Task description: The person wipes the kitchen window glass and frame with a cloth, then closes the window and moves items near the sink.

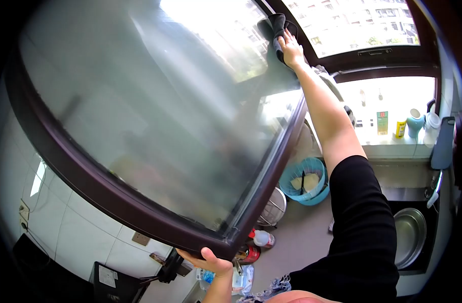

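Left of the blue basket (pixel 290 194) on the grey counter (pixel 304 230) were a round wire-framed object (pixel 273 208) and a red-topped bottle (pixel 263 239).

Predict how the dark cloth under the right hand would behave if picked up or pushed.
The dark cloth would probably hang floppy, since it bunches into soft folds under the right hand. Pushed, it might slide easily, as the glass looks smooth.

This looks like a kitchen, with white wall tiles (pixel 84 237) at eight o'clock, a bottle (pixel 264 239) on the grey counter (pixel 301 242) at five, a blue basket (pixel 314 201) and metal basin (pixel 417 238) at four.
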The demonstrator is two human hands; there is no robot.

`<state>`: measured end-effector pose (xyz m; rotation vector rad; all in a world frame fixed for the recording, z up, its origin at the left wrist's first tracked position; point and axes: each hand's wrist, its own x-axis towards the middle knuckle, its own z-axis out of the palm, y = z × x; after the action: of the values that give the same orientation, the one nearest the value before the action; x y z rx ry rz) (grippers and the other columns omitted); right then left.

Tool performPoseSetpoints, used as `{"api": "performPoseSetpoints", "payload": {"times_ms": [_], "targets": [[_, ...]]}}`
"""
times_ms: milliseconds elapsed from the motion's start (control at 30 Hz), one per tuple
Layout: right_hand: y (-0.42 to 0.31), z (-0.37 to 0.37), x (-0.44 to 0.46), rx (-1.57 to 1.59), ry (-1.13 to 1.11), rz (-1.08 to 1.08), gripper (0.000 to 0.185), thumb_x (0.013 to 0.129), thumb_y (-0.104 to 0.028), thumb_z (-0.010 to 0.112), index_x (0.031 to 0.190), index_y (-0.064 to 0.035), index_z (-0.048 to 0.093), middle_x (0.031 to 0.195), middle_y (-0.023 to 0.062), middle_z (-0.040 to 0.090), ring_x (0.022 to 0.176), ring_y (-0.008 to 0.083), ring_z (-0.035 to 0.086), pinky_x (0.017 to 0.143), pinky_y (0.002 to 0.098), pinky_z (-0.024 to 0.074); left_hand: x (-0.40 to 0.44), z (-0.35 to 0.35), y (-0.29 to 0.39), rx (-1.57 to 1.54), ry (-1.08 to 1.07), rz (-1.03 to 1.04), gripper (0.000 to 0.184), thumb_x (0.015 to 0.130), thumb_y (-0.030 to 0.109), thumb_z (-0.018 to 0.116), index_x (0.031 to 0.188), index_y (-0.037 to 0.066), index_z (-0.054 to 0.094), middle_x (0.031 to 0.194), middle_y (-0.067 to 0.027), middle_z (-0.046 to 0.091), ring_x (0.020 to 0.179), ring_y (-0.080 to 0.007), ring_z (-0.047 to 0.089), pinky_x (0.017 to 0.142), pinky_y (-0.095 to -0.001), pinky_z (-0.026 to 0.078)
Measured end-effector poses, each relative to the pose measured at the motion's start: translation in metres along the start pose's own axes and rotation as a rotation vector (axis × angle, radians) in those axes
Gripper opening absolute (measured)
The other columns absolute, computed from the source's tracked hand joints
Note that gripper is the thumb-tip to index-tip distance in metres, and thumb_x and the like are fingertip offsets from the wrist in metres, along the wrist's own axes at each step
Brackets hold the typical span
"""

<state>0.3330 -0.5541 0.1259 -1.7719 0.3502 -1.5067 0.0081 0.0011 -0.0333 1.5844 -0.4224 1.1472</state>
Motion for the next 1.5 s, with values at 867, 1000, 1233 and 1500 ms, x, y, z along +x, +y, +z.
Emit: {"api": "performPoseSetpoints", "payload": {"times_ms": [867, 1000, 1233, 1500], "targets": [[-0.104, -0.084, -0.371, 0.144, -0.084, 0.255, 0.062, 0.101, -0.029, 0.05, 0.142, 0.0133, 0.028, 0.132, 0.0459, 0.041, 0.115, 0.0576, 0.052, 0.101, 0.0545, 0.0463, 0.003, 0.011, 0.011, -0.087, 0.101, -0.024, 0.087, 0.091, 0.045, 0.071, 0.147, -0.009, 0.032, 0.136, -0.0225, 0.047, 0.119, -0.0293, 0.054, 0.102, -0.0413, 0.046], [-0.204, -0.137, -0.462, 0.275, -0.247, 0.082, 0.069, 0.097, -0.021, 0.054, 0.146, 0.0167, 0.024, 0.151, 0.0441, 0.019, 0.139, 0.06, 0.026, 0.118, 0.0554, 0.0286, 0.004, 0.01, 0.01, -0.054, 0.098, -0.011, 0.082, 0.092, 0.044, 0.071, 0.145, -0.007, 0.035, 0.134, -0.0209, 0.048, 0.116, -0.0291, 0.055, 0.101, -0.0415, 0.047], [-0.279, -0.181, -0.503, 0.222, -0.436, -0.103, 0.074, 0.088, -0.018, 0.065, 0.143, 0.017, 0.031, 0.157, 0.0373, 0.015, 0.146, 0.0609, 0.007, 0.12, 0.0616, 0.0157, 0.003, 0.004, 0.008, -0.066, 0.053, -0.032, 0.079, 0.093, 0.041, 0.072, 0.144, -0.007, 0.036, 0.135, -0.0209, 0.048, 0.116, -0.0294, 0.055, 0.1, -0.0411, 0.048], [-0.175, -0.096, -0.364, 0.187, -0.158, -0.038, 0.085, 0.088, -0.036, 0.059, 0.144, 0.0212, 0.03, 0.155, 0.039, 0.025, 0.141, 0.0547, 0.028, 0.122, 0.0542, 0.0191, 0.002, 0.011, 0.012, -0.092, 0.099, -0.031, 0.08, 0.093, 0.043, 0.07, 0.145, -0.007, 0.035, 0.137, -0.0209, 0.047, 0.123, -0.029, 0.051, 0.106, -0.0421, 0.044]]}}
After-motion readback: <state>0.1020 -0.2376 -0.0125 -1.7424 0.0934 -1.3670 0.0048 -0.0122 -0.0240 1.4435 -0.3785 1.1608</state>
